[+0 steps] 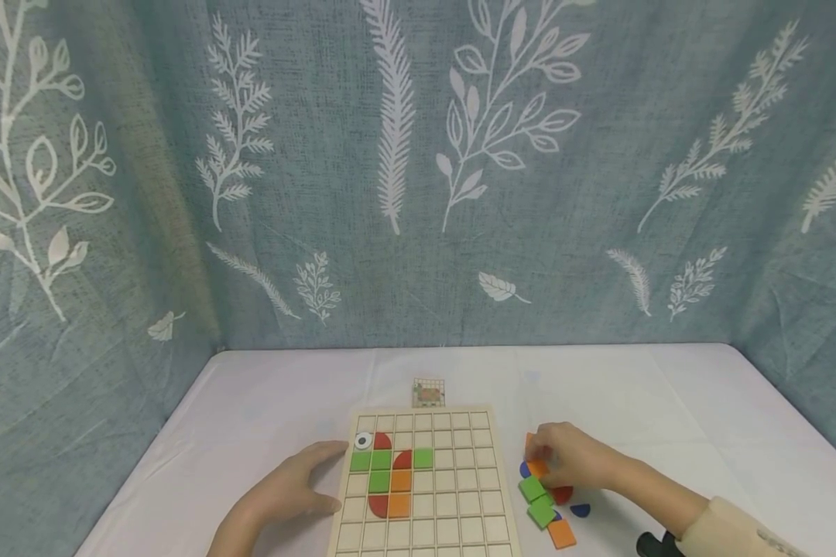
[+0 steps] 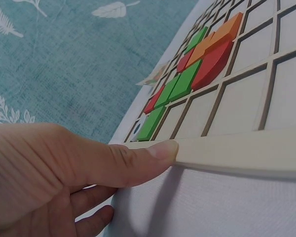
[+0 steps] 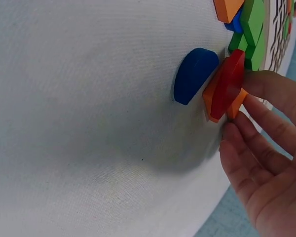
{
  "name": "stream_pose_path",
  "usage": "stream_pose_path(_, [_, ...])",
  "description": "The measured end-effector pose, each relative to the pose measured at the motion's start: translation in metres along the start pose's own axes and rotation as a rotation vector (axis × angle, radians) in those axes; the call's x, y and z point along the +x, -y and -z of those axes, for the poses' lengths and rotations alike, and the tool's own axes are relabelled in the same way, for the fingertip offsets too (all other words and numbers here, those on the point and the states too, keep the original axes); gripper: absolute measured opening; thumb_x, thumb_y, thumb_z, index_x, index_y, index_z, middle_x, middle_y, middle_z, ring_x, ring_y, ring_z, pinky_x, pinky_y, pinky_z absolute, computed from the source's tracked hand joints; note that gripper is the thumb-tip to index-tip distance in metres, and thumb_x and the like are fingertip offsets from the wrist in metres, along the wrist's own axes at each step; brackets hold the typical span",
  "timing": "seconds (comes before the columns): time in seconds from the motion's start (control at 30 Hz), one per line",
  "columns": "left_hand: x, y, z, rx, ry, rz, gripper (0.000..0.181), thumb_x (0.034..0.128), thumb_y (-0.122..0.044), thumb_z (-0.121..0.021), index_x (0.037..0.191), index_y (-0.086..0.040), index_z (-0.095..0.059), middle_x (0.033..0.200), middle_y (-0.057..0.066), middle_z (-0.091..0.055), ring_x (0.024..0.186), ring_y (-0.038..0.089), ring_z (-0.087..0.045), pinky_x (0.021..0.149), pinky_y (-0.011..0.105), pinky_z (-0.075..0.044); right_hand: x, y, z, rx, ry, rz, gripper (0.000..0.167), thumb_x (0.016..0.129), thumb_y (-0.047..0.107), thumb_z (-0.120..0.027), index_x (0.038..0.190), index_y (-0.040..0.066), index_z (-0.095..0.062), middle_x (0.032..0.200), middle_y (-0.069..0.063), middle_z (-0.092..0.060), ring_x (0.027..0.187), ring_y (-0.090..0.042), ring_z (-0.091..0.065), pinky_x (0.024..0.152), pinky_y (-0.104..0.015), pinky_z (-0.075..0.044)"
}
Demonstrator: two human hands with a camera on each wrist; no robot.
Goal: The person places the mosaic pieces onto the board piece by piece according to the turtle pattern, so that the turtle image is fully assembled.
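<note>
Lower centre: left hand [image 1: 289, 483], fingers relaxed, touches pale wooden gridded board [image 1: 446, 507]. Lower right: right hand [image 1: 577, 456] bent over red rounded flat piece [image 3: 229, 84]; cannot tell whether grasping.

We see a blue-green woven fabric curtain [image 1: 418, 294], printed with white branch and leaf motifs [image 1: 495, 285], hanging across the far side and along the left and right. In front of it we have a wide table [image 1: 634, 391] covered in white cloth [image 1: 272, 418], faintly creased, with rounded far corners. Under soft light, the curtain's left folds look slightly brownish.
</note>
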State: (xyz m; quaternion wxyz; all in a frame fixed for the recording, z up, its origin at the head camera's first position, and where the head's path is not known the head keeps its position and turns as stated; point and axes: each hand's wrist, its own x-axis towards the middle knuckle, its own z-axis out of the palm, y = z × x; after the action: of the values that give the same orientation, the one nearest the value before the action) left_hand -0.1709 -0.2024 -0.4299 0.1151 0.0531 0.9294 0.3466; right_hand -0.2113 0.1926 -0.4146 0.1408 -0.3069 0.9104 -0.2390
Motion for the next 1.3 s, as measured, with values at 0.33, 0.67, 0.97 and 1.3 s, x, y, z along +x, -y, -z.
stream_pose_path(0.33, [0.000, 0.000, 0.000, -0.008, -0.004, -0.002, 0.077, 0.0543, -0.011, -0.082, 0.127, -0.009, -0.055, 0.135, 0.017, -0.048, 0.129, 0.042, -0.035, 0.105, 0.060, -0.029, 0.001, 0.002, 0.001, -0.038, -0.011, 0.011, 0.020, 0.072, 0.015, -0.076, 0.087, 0.014, -0.064, 0.082, 0.012, -0.058, 0.075, -0.003, -0.051, 0.066, -0.020, -0.049])
stream_pose_path(0.67, [0.000, 0.002, -0.001, -0.015, -0.002, -0.010, 0.077, 0.0548, -0.011, -0.082, 0.127, -0.008, -0.054, 0.135, 0.017, -0.047, 0.129, 0.042, -0.035, 0.105, 0.059, -0.028, 0.002, 0.011, 0.015, -0.046, 0.027, -0.042, 0.023, 0.069, 0.013, -0.075, 0.089, 0.011, -0.064, 0.082, 0.008, -0.058, 0.075, -0.007, -0.053, 0.066, -0.022, -0.050])
stream_pose_path(0.97, [0.002, 0.003, -0.001, -0.003, -0.007, -0.014, 0.077, 0.0541, -0.011, -0.082, 0.126, -0.008, -0.055, 0.134, 0.017, -0.048, 0.128, 0.042, -0.036, 0.104, 0.059, -0.029, -0.005, 0.016, 0.032, -0.012, 0.174, -0.146, 0.019, 0.066, 0.006, -0.075, 0.077, 0.014, -0.063, 0.071, 0.007, -0.056, 0.066, -0.010, -0.050, 0.059, -0.023, -0.047])
stream_pose_path(1.3, [0.001, 0.003, -0.001, -0.007, -0.005, -0.015, 0.077, 0.0544, -0.011, -0.082, 0.126, -0.008, -0.055, 0.134, 0.017, -0.048, 0.128, 0.042, -0.036, 0.105, 0.060, -0.029, -0.004, 0.021, 0.035, -0.008, 0.195, -0.131, 0.018, 0.067, 0.006, -0.075, 0.076, 0.015, -0.062, 0.071, 0.008, -0.055, 0.067, -0.009, -0.049, 0.059, -0.021, -0.046])
